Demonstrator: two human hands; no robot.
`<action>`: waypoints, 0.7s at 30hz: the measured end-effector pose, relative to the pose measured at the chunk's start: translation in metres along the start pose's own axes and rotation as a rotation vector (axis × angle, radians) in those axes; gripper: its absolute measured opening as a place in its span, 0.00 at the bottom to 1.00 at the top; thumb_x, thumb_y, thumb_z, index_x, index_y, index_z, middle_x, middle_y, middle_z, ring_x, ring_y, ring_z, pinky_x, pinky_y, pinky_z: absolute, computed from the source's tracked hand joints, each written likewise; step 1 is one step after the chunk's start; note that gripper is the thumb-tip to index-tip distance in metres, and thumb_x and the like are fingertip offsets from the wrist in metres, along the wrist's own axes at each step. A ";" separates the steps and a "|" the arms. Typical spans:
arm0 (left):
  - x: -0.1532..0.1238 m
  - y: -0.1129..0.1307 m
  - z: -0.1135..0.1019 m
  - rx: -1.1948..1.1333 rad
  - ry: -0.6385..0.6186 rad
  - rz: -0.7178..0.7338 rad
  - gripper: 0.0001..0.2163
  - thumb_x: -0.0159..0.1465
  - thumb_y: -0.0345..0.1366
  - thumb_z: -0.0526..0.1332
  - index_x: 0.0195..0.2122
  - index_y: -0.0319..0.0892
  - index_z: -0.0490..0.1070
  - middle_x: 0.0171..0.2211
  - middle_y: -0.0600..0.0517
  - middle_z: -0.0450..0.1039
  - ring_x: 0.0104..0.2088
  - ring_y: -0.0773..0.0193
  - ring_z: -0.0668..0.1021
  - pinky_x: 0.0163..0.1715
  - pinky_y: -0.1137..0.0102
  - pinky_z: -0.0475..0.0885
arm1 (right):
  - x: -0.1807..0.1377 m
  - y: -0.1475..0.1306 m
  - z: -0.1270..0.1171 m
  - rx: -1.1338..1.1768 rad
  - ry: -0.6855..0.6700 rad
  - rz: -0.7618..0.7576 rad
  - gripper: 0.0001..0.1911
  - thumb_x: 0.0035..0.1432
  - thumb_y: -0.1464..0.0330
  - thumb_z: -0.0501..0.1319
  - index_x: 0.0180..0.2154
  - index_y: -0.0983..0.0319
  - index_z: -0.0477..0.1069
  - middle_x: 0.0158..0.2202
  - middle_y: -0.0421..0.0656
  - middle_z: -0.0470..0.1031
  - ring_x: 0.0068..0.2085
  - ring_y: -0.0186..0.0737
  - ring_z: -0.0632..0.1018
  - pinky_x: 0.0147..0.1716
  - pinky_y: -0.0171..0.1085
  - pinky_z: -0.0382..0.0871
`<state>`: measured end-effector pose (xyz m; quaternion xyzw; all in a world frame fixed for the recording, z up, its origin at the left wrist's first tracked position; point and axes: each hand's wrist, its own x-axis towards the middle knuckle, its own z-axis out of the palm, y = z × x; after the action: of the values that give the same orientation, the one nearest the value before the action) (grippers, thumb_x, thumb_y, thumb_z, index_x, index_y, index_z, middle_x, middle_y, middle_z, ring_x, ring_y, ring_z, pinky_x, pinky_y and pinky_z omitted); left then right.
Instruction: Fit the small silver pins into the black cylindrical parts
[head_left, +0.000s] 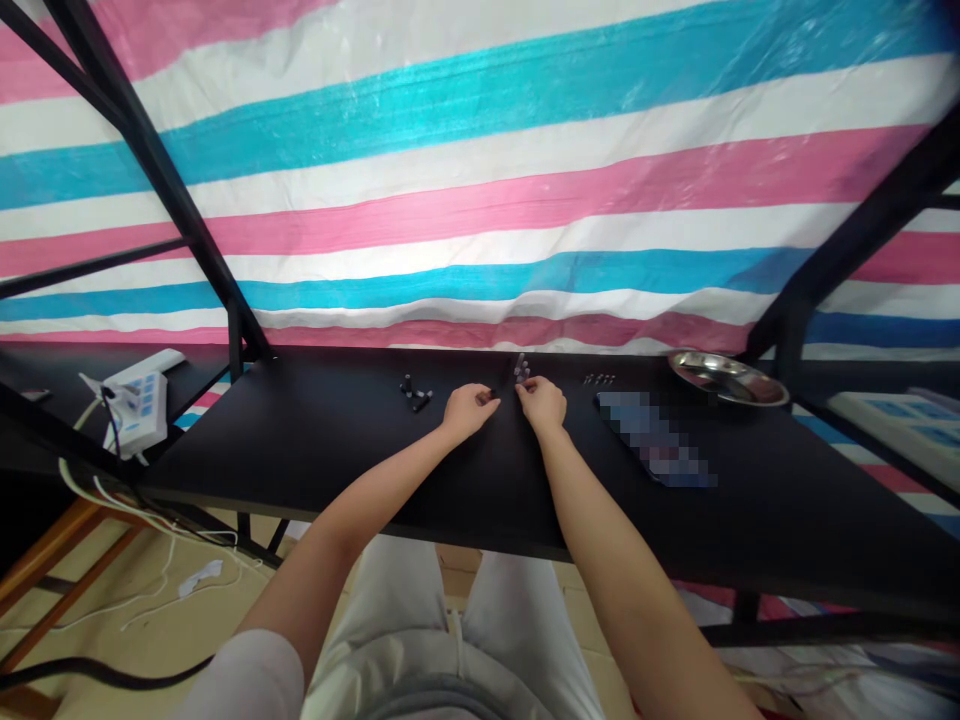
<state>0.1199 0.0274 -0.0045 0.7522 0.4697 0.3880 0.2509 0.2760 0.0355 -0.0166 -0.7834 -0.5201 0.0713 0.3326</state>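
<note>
Both left hand (471, 410) and right hand (544, 404) are half curled, the latter against small grey pieces (522, 369); both holds unclear.

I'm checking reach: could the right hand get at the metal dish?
Likely yes: the right hand need only pass over the row of small pieces between it and the metal dish.

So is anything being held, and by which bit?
The left grip may pinch a small dark thing, too blurred to tell where. The right grip is by the lower part of the small grey cluster; holding can't be told.
</note>
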 end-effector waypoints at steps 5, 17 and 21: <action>0.032 0.005 0.018 0.019 0.048 -0.079 0.06 0.53 0.36 0.62 0.30 0.40 0.74 0.29 0.51 0.75 0.29 0.65 0.74 0.33 0.71 0.68 | 0.003 0.003 0.001 -0.025 -0.018 -0.005 0.10 0.52 0.64 0.57 0.33 0.61 0.74 0.32 0.48 0.76 0.36 0.46 0.76 0.36 0.40 0.64; 0.043 0.010 0.037 0.405 -0.019 -0.128 0.08 0.55 0.38 0.61 0.33 0.43 0.76 0.36 0.47 0.74 0.41 0.54 0.72 0.41 0.61 0.65 | 0.009 0.011 0.011 -0.010 0.055 -0.028 0.10 0.49 0.64 0.59 0.32 0.60 0.76 0.29 0.48 0.77 0.32 0.44 0.76 0.34 0.39 0.65; 0.042 0.011 0.042 0.443 -0.009 -0.129 0.08 0.57 0.38 0.60 0.34 0.41 0.75 0.38 0.45 0.72 0.42 0.54 0.71 0.42 0.60 0.64 | 0.010 0.012 0.014 0.003 0.091 -0.040 0.10 0.49 0.63 0.59 0.31 0.61 0.76 0.27 0.46 0.76 0.32 0.44 0.76 0.33 0.39 0.64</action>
<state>0.1710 0.0603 -0.0056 0.7589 0.5896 0.2552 0.1058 0.2834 0.0477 -0.0328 -0.7749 -0.5198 0.0299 0.3583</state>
